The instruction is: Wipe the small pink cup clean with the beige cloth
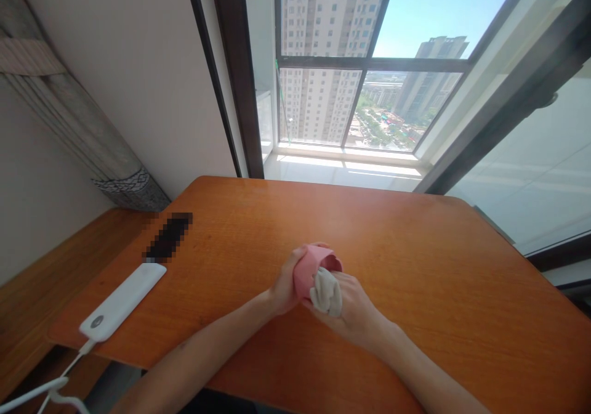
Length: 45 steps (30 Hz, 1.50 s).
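A small pink cup-like container is held above the near middle of the table, tilted so its opening faces right. My left hand is wrapped round its left side, fingers behind it. At the opening, my right hand is closed on a crumpled greyish-white cloth, which is pressed against the container's rim. Part of the cloth and the right fingertips are hidden at or inside the opening.
A wooden table spans the view. On its left lie a white power strip with a cable and a dark pixelated object. Behind stand a window and a curtain.
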Each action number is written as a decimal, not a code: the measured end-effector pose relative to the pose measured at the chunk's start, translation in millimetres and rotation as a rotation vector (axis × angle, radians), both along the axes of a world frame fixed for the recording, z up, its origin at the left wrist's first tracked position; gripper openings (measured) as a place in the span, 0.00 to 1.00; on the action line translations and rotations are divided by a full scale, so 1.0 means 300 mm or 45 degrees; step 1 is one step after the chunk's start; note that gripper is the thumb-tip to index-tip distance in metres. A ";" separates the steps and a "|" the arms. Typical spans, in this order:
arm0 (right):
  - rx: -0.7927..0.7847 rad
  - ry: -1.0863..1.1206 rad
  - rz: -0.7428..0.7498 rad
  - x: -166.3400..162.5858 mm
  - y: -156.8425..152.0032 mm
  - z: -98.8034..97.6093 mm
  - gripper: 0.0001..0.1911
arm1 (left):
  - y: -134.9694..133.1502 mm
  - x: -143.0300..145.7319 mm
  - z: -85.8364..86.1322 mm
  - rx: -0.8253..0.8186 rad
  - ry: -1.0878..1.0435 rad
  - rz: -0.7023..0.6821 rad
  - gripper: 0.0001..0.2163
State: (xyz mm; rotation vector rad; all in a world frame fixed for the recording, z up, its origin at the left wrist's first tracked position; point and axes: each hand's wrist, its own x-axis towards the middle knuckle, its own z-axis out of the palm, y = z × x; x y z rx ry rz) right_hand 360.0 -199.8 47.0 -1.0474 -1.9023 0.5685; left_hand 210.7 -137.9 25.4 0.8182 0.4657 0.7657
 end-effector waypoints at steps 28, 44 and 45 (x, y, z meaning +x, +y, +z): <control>-0.181 0.097 -0.091 -0.014 -0.005 -0.015 0.20 | -0.018 0.014 -0.038 0.216 -0.085 0.109 0.25; -0.424 0.394 -0.213 -0.025 0.005 0.007 0.19 | -0.005 0.015 -0.047 0.248 0.003 0.212 0.33; -0.551 0.610 -0.297 -0.027 0.011 0.014 0.19 | 0.002 0.009 -0.061 0.480 0.055 0.296 0.36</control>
